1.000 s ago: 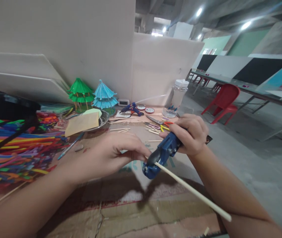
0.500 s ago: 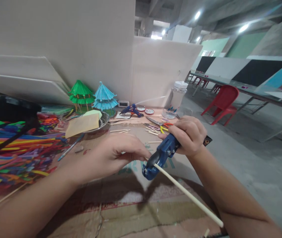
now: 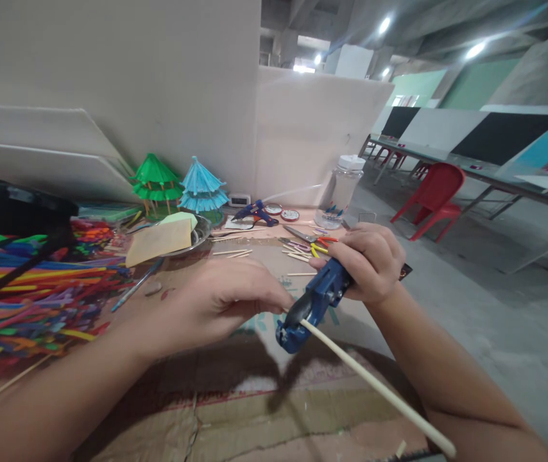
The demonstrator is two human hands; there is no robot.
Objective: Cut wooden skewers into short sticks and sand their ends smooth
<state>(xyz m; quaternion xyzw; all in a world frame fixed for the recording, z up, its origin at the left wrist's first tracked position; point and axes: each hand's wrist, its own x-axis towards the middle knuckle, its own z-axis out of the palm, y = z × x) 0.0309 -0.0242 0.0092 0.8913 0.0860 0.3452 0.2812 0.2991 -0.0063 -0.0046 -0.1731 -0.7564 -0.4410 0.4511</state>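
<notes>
My right hand (image 3: pixel 370 260) is wrapped around the handles of a blue pipe cutter (image 3: pixel 319 292), whose jaws point down and to the left. A thin round wooden stick (image 3: pixel 375 385) passes through those jaws, and its long part slants toward the lower right. On the other side of the jaws, my left hand (image 3: pixel 240 292) pinches the short end of the stick between thumb and fingers. The fingertips sit close to the dark blade. Short cut sticks (image 3: pixel 298 253) lie on the cardboard beyond the cutter, beside orange- and yellow-handled pliers (image 3: pixel 319 246).
Colourful pipe cleaners (image 3: pixel 18 289) cover the left side. Green (image 3: pixel 153 183) and blue (image 3: pixel 201 186) tiered paper-roof models stand at the back, near a metal dish (image 3: pixel 199 237), a glue gun (image 3: pixel 257 212) and a clear bottle (image 3: pixel 339 192). A red chair (image 3: pixel 432 199) is off right.
The stick has slid a little through the cutter, its far end now reaching farther toward the lower right. Both hands stay almost in place.
</notes>
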